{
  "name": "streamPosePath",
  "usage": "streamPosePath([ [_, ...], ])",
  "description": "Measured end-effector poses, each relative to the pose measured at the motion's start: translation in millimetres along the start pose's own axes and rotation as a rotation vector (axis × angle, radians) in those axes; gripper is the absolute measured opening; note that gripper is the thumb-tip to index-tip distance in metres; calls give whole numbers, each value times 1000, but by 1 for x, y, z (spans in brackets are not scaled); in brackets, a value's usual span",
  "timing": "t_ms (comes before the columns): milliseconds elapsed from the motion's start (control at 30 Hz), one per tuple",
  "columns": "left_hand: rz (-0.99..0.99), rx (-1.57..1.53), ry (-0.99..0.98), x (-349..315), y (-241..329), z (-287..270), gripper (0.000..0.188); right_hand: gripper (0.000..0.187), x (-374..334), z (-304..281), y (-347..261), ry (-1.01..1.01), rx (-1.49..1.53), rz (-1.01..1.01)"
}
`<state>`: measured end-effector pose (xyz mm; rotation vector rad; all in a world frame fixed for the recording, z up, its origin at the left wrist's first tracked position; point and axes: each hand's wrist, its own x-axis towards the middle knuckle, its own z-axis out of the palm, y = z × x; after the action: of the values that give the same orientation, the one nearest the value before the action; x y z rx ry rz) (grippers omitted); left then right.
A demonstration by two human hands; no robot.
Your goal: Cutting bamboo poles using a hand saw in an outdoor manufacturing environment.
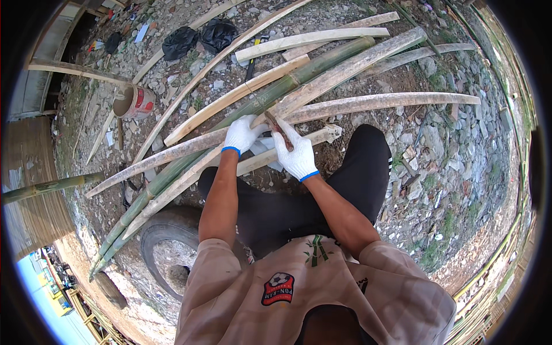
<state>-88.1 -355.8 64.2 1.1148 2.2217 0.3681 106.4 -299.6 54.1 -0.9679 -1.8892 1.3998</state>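
My right hand, in a white knit glove with a blue cuff, is closed round a rusty pair of pincers. The tool's head is against the spot where several long pieces cross. My left hand, gloved alike, grips the crossing there, its fingers closed on a wooden plank. That long, pale plank slants along a green bamboo pole. A thin wire goes round the bamboo just beyond my hands. Another long plank crosses beneath; the exact contact under my fingers is hidden.
A tyre lies at my left knee, under the pole ends. Further left stands a pinkish bucket. Black plastic bags, a hammer with a dark handle and loose wooden strips lie on the rubble ahead.
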Motion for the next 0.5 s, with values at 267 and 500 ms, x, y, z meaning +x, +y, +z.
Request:
streamPosePath([
  [267, 176, 232, 488, 14, -31, 19, 48, 42, 2, 9, 12, -6, 130, -30],
  [500, -48, 274, 529, 25, -13, 53, 50, 40, 29, 2, 4, -77, 117, 74],
])
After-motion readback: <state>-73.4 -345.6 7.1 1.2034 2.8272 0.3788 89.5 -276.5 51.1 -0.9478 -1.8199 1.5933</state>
